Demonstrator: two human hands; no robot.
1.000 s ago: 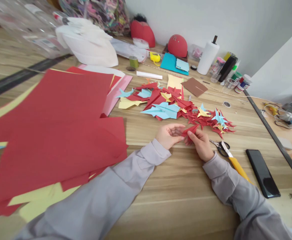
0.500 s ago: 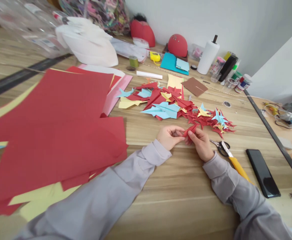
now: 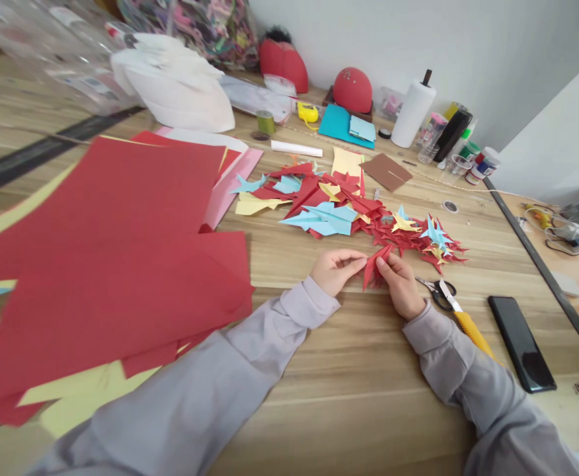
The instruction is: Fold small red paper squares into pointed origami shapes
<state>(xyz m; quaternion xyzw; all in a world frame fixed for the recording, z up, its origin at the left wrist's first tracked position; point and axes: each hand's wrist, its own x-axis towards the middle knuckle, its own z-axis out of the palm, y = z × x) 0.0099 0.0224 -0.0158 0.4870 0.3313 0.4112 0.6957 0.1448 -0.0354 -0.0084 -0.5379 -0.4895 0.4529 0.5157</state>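
Between my two hands is a small folded red paper piece point(image 3: 376, 264), pointed at its lower end and held just above the wooden table point(image 3: 349, 383). My left hand point(image 3: 336, 270) pinches its left edge between thumb and fingertips. On the other side, the thumb and fingers of my right hand point(image 3: 399, 281) are closed on it. Just beyond my hands lies a heap of folded paper shapes point(image 3: 314, 192), mostly red with some light blue and yellow ones. A larger blue folded paper plane point(image 3: 323, 218) rests on the near side of the heap.
Large red paper sheets point(image 3: 121, 264) cover the left side. Right of my hands lie scissors point(image 3: 441, 294), a yellow-handled knife point(image 3: 472, 334) and a black phone point(image 3: 521, 344). A brown paper square point(image 3: 386, 172), a white roll point(image 3: 413, 114) and several bottles stand or lie toward the wall.
The red folded paper has been turned or opened out, so that a point now hangs downward. My left fingers have straightened a little; both arms stay in place.
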